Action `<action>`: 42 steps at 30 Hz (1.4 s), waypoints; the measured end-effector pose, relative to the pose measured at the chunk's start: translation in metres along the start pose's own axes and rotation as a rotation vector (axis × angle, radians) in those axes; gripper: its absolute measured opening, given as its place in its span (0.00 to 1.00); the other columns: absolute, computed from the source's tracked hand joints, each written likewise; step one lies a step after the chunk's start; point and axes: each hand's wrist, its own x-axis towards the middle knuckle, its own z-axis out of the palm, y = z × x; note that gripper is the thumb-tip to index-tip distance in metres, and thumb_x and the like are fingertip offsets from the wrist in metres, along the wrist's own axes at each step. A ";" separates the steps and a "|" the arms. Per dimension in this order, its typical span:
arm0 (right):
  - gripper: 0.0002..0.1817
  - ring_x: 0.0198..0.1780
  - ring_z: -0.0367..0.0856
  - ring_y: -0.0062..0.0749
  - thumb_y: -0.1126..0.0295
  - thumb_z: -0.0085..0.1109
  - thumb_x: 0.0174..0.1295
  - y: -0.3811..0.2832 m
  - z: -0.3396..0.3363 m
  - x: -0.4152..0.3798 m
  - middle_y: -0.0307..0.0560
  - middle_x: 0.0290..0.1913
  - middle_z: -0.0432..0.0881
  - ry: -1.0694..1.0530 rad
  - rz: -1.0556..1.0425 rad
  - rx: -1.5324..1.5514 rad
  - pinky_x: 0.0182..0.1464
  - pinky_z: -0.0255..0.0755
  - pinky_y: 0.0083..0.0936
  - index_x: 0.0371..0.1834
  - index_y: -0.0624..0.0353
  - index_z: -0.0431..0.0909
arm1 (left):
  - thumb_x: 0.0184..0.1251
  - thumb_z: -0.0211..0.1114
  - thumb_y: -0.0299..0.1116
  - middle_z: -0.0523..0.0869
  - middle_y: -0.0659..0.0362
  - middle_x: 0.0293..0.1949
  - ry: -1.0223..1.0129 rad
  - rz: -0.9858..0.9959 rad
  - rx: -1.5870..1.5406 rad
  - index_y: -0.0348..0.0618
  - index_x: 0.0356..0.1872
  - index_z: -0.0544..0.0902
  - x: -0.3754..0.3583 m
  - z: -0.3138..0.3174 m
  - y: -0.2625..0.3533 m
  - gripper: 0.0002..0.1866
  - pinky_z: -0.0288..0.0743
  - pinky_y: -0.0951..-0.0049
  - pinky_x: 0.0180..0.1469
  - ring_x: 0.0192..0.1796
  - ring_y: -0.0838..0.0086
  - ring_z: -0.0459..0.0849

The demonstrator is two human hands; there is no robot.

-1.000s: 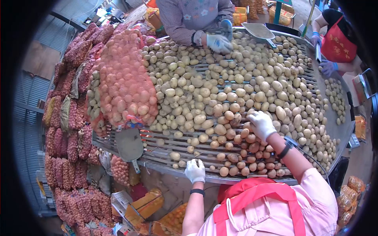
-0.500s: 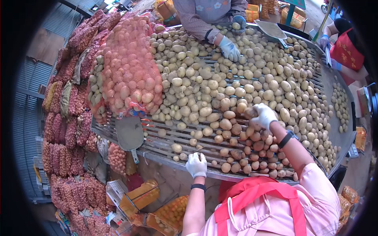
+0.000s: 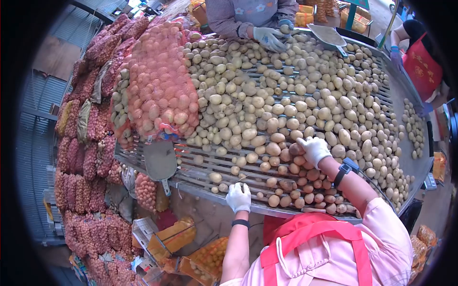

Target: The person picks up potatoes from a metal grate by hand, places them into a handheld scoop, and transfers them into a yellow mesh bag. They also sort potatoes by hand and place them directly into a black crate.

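Observation:
My right hand (image 3: 314, 150), in a white glove, is over the middle of the sorting table, with its fingers closed around a darker brown potato (image 3: 296, 149). Brown potatoes (image 3: 312, 175) are bunched beneath and in front of it. At the near edge of the slatted table (image 3: 200, 179), my left hand (image 3: 238, 197), also gloved, rests on the rim with its fingers slightly apart and nothing visible in them. A few small potatoes (image 3: 215, 177) lie on the slats beside it.
A red mesh sack of potatoes (image 3: 162, 81) stands on the table's left, near a metal scoop (image 3: 160, 159). Another scoop (image 3: 328, 34) lies at the far edge. A co-worker's gloved hands (image 3: 269, 38) are opposite. Stacked sacks (image 3: 78, 190) line the left.
My right hand has moved slightly toward me with a potato at its fingers. The co-worker's outstretched hand has drawn back to their other hand. The person at right has shifted. My left hand stays put.

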 end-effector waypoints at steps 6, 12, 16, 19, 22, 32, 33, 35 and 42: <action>0.27 0.46 0.84 0.49 0.66 0.62 0.58 0.003 -0.003 -0.011 0.52 0.46 0.82 0.099 -0.096 0.114 0.48 0.79 0.41 0.63 0.38 0.76 | 0.61 0.65 0.44 0.84 0.54 0.35 0.008 -0.004 -0.035 0.49 0.30 0.84 0.000 -0.004 0.003 0.11 0.77 0.52 0.40 0.35 0.53 0.85; 0.29 0.49 0.84 0.52 0.62 0.68 0.52 -0.006 -0.024 -0.032 0.55 0.49 0.83 0.117 0.014 0.437 0.51 0.78 0.42 0.62 0.39 0.77 | 0.61 0.68 0.36 0.85 0.53 0.35 0.170 0.063 -0.457 0.44 0.35 0.86 0.000 -0.025 0.024 0.07 0.79 0.58 0.42 0.38 0.57 0.85; 0.33 0.52 0.84 0.51 0.59 0.69 0.50 -0.050 -0.049 -0.055 0.56 0.53 0.83 0.023 -0.169 0.687 0.55 0.77 0.40 0.64 0.40 0.75 | 0.75 0.59 0.46 0.85 0.56 0.51 -0.528 -0.432 -1.683 0.42 0.59 0.80 -0.008 -0.024 0.059 0.21 0.79 0.63 0.52 0.49 0.64 0.85; 0.39 0.54 0.83 0.50 0.59 0.71 0.49 -0.086 -0.050 -0.060 0.57 0.54 0.82 -0.182 -0.300 0.646 0.56 0.77 0.39 0.69 0.44 0.70 | 0.74 0.49 0.62 0.79 0.53 0.63 -1.071 -0.570 -2.426 0.43 0.66 0.73 -0.006 -0.021 0.065 0.35 0.71 0.54 0.67 0.68 0.57 0.76; 0.36 0.57 0.80 0.48 0.59 0.73 0.50 -0.095 -0.052 -0.040 0.54 0.52 0.81 -0.124 -0.333 0.649 0.56 0.77 0.39 0.65 0.50 0.73 | 0.73 0.50 0.62 0.78 0.50 0.65 -0.932 -0.816 -2.426 0.42 0.67 0.72 -0.015 -0.025 0.058 0.36 0.71 0.51 0.67 0.65 0.55 0.77; 0.13 0.51 0.80 0.47 0.65 0.66 0.50 -0.109 0.025 0.060 0.48 0.44 0.81 0.152 -0.247 -0.019 0.47 0.78 0.41 0.39 0.54 0.81 | 0.74 0.45 0.59 0.86 0.42 0.50 -0.994 -0.673 -2.461 0.29 0.51 0.82 -0.036 -0.006 0.022 0.36 0.71 0.44 0.64 0.57 0.47 0.81; 0.14 0.50 0.80 0.47 0.65 0.66 0.49 -0.109 0.023 0.063 0.48 0.44 0.81 0.132 -0.235 0.007 0.47 0.78 0.41 0.39 0.54 0.81 | 0.75 0.45 0.58 0.85 0.42 0.51 -1.025 -0.676 -2.415 0.30 0.53 0.81 -0.034 -0.007 0.022 0.35 0.74 0.47 0.63 0.57 0.48 0.82; 0.15 0.49 0.81 0.48 0.63 0.67 0.47 -0.105 0.017 0.062 0.49 0.43 0.82 0.126 -0.211 0.124 0.47 0.78 0.42 0.37 0.56 0.81 | 0.75 0.45 0.57 0.84 0.43 0.54 -1.053 -0.702 -2.363 0.34 0.59 0.78 -0.027 -0.008 0.027 0.33 0.75 0.51 0.63 0.58 0.49 0.82; 0.17 0.44 0.84 0.49 0.58 0.68 0.54 -0.089 -0.031 0.006 0.51 0.40 0.84 0.012 -0.313 0.675 0.48 0.77 0.42 0.44 0.53 0.83 | 0.71 0.53 0.51 0.78 0.48 0.63 -1.026 -0.875 -2.273 0.42 0.73 0.66 -0.021 -0.022 0.047 0.34 0.75 0.52 0.64 0.60 0.53 0.82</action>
